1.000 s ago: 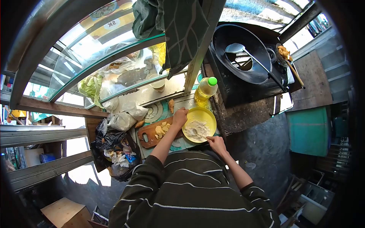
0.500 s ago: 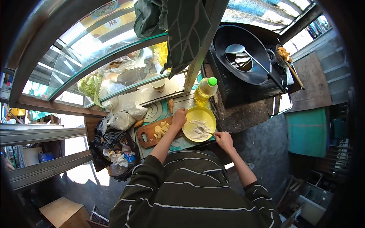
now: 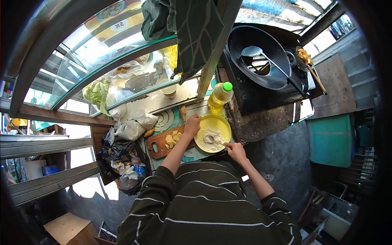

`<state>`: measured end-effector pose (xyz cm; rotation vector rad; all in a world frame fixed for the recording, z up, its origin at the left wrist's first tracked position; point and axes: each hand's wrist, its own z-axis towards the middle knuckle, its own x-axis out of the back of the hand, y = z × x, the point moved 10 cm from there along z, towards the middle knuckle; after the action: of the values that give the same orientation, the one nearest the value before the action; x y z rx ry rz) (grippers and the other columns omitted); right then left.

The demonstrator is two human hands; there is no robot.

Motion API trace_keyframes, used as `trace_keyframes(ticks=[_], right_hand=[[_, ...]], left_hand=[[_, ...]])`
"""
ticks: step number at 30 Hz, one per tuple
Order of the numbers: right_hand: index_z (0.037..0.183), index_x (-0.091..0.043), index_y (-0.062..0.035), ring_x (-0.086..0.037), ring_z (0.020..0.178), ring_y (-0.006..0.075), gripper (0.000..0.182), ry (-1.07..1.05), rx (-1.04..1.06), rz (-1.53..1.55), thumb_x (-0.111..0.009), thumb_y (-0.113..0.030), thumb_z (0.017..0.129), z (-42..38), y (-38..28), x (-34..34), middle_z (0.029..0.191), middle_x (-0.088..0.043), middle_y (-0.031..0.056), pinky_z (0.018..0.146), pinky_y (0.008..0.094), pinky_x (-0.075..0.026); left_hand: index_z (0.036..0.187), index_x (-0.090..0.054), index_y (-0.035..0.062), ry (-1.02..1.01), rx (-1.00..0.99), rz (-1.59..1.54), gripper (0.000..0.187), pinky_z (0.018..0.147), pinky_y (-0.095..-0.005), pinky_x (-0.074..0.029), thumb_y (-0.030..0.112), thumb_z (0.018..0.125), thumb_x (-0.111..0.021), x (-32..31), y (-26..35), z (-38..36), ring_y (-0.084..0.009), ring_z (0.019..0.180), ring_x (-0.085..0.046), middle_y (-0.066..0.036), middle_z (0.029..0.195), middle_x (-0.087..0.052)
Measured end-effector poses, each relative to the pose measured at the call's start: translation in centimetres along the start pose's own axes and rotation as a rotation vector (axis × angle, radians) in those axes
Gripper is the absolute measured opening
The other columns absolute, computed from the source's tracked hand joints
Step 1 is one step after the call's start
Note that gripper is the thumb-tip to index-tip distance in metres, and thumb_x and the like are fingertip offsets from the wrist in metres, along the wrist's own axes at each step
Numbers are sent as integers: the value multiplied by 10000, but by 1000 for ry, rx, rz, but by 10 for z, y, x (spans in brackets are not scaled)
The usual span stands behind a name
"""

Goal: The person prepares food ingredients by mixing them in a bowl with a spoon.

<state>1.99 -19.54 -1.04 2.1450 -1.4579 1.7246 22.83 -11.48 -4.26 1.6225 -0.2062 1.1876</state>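
Observation:
A yellow bowl (image 3: 223,124) stands on the counter in front of me with pale, floury batter (image 3: 207,143) in it. My left hand (image 3: 192,125) is closed on the bowl's left rim. In my right hand (image 3: 236,151) is the handle of a spoon (image 3: 210,139), whose head lies in the batter near the bowl's middle. Left of the bowl, a wooden cutting board (image 3: 157,151) carries several pale yellow slices (image 3: 172,140). Just behind the bowl stands a bottle of yellow oil (image 3: 220,99) with a green cap.
A black wok (image 3: 261,77) with a ladle (image 3: 271,63) in it sits on the stove at right. Fried food (image 3: 304,56) lies in a strainer beyond. Black plastic bags (image 3: 118,147) are at left. A dark cloth (image 3: 196,38) hangs by the glass case.
My right hand has moved slightly left, carrying the spoon deeper toward the bowl's middle, and the batter has shifted. The left hand keeps its place on the rim.

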Motion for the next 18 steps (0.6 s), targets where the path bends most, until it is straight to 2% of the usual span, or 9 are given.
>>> trace_keyframes(ticks=[3,4,5,7,10,13,15,18], right_hand=[[916,-686,-169,-615,746,324,193,-132,-11,-59,-568,-222,774,-9,17,6,780,-630,163,693,410,-493],[918,-687,-165,-620,761,311,192,-94,-59,-55,-569,-218,776,-8,25,24,797,-633,161,698,404,-495],[933,-677,-98,-639,748,280,196,-33,-59,-11,-584,-176,780,-4,37,33,812,-645,154,681,349,-501],[940,-670,-79,-644,757,274,203,66,-91,73,-584,-173,783,6,40,40,831,-643,159,680,335,-498],[959,-657,-59,-649,756,273,221,108,-54,232,-582,-162,779,12,27,6,830,-637,187,669,317,-483],[960,-658,-61,-653,763,239,227,-36,-146,174,-591,-174,774,-4,36,-14,826,-647,171,691,308,-483],[961,-660,-67,-654,762,228,224,-25,-182,201,-591,-179,780,-6,52,6,817,-653,158,689,301,-484],[966,-656,-61,-652,777,234,227,116,-200,277,-588,-175,782,1,60,13,846,-650,169,699,301,-481]], left_hand=[[826,-585,9,-17,-23,12,149,664,-404,-471,1,730,-472,0,3,-1,-329,771,-563,-143,781,-546],[825,-585,9,-6,-27,-4,149,664,-405,-470,-1,728,-473,2,4,-1,-330,772,-562,-143,780,-545],[824,-584,10,6,-31,-20,148,664,-405,-469,-3,727,-474,3,5,-1,-331,773,-561,-144,780,-544],[840,-588,20,26,-21,-28,139,655,-413,-458,23,744,-488,1,0,-2,-334,770,-556,-144,776,-542],[862,-594,30,43,-17,-23,136,645,-419,-447,51,764,-502,1,0,-2,-337,762,-553,-145,771,-539],[855,-587,18,17,-11,-6,146,656,-411,-457,22,750,-485,3,2,-1,-338,765,-555,-147,774,-539],[844,-577,5,-10,-1,1,157,668,-405,-466,-10,732,-468,1,2,0,-338,772,-557,-149,778,-538],[846,-574,-1,45,-8,-24,155,667,-404,-467,-8,734,-468,3,5,-4,-339,768,-555,-151,778,-538]])
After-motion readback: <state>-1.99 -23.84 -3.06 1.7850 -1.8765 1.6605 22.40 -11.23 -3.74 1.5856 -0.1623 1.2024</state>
